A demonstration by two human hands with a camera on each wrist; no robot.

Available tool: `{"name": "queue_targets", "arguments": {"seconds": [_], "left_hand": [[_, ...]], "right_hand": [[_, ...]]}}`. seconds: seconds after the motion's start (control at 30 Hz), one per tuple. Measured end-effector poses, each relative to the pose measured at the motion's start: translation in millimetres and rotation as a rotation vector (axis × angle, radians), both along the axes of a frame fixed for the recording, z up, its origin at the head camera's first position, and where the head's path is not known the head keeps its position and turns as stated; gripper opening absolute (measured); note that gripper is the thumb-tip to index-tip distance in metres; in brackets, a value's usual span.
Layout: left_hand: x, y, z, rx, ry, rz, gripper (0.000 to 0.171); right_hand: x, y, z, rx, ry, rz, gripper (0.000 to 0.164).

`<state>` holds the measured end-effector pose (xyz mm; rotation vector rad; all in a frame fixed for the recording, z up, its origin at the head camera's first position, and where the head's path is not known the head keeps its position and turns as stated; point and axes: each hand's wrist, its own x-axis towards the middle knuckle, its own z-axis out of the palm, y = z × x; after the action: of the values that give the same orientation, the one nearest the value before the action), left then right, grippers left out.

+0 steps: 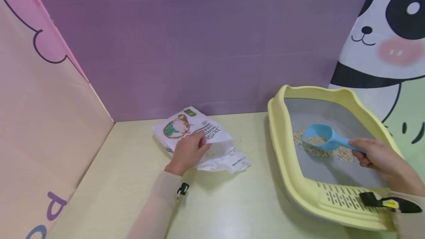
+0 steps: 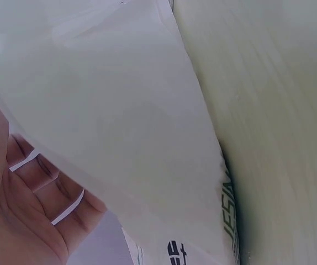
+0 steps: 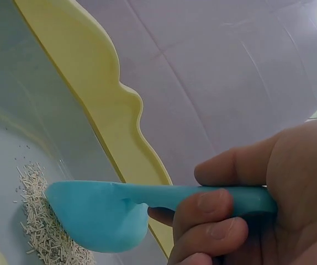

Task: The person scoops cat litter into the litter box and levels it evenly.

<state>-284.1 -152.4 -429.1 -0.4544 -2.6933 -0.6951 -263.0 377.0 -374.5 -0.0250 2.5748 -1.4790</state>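
My left hand grips the open edge of a white printed litter bag lying on the table. In the left wrist view, the bag's pale sheet covers part of the hand and hides some fingertips. On the right, my right hand holds a light blue scoop by its handle, over the yellow-rimmed litter box. Pellet litter lies in a small heap on the box's grey floor, and some shows in the scoop's bowl. The right wrist view has the scoop right beside the heap.
A slotted step forms the near end of the litter box. Behind the pale table stands a purple cloth wall. Printed panels rise on both sides, the right one with a panda.
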Motion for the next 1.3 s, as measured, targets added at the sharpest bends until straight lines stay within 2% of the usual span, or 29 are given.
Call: {"name": "queue_targets", "arguments": {"seconds": [0.63, 0.87, 1.03, 1.1, 1.23, 1.3], "left_hand": [[-1.0, 0.9, -1.1, -0.004, 0.002, 0.001, 0.024], [-0.4, 0.7, -1.0, -0.011, 0.019, 0.005, 0.024], [-0.2, 0.0, -1.3, -0.007, 0.036, 0.001, 0.025], [0.0, 0.3, -1.3, -0.006, 0.035, -0.001, 0.025], [0.2, 1.0, -1.1, 0.001, 0.023, -0.005, 0.025], [-0.2, 0.7, -1.2, 0.000, 0.017, -0.001, 0.025]], "right_hand": [[3.7, -2.2, 1.6, 0.004, 0.000, -0.025, 0.037], [3.2, 0.2, 2.0, 0.006, -0.014, -0.041, 0.030], [3.2, -0.6, 3.1, 0.044, -0.002, -0.058, 0.019], [4.2, -1.7, 3.6, 0.067, 0.009, -0.062, 0.022], [4.9, -1.3, 4.1, 0.045, 0.001, -0.077, 0.018], [4.5, -1.1, 4.5, 0.024, -0.008, -0.083, 0.023]]}}
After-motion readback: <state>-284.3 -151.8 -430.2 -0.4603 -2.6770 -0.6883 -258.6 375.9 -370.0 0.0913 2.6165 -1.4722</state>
